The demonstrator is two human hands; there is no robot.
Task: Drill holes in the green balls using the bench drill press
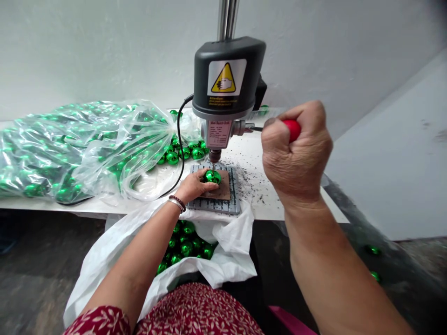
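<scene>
A shiny green ball ornament (212, 177) rests on a brown board (224, 186) on the grey base of a bench drill (228, 79). My left hand (195, 184) grips the ball from the left, with thumb and fingers around its sides. Right above it is the thin drill bit; whether the tip enters the ball I cannot tell. Higher up and to the right, my right hand (296, 149) is closed around the drill's feed lever (292, 130), whose red knob shows between the fingers.
A clear plastic bag (70, 149) full of green balls covers the table's left side. Loose balls (185, 152) lie behind the drill base. Below the table edge, a white sack (237, 260) holds more. Dark shavings litter the white table (272, 195). A black cable (179, 139) hangs beside the drill.
</scene>
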